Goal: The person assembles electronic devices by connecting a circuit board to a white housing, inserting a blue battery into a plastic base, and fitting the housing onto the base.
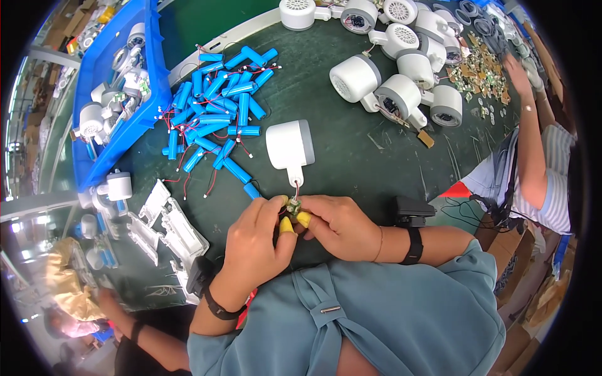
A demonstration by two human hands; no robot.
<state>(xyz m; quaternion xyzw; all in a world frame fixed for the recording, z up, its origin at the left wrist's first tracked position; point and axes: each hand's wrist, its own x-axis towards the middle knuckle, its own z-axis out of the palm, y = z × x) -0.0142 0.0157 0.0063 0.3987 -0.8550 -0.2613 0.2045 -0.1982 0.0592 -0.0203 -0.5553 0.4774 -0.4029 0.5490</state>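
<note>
Between my fingertips is a small green circuit board (293, 205), partly covered by them. My left hand (256, 241) pinches it from the left and my right hand (342, 224) from the right; both are closed, with yellow covers on the thumb tips. Thin reddish wires lead from the board up to the neck of a white fan head (286, 145). That fan head has a grey rim and lies on its side on the dark green table (376, 169), just beyond my hands, its neck pointing at me.
Blue battery cells (243, 109) with wires lie heaped left of centre. White plastic shells (182, 229) sit near my left forearm. A blue bin (160, 75) holds fan parts. More fan heads (401, 94) and loose circuit boards (483, 72) lie far right, beside a co-worker's arm (533, 150).
</note>
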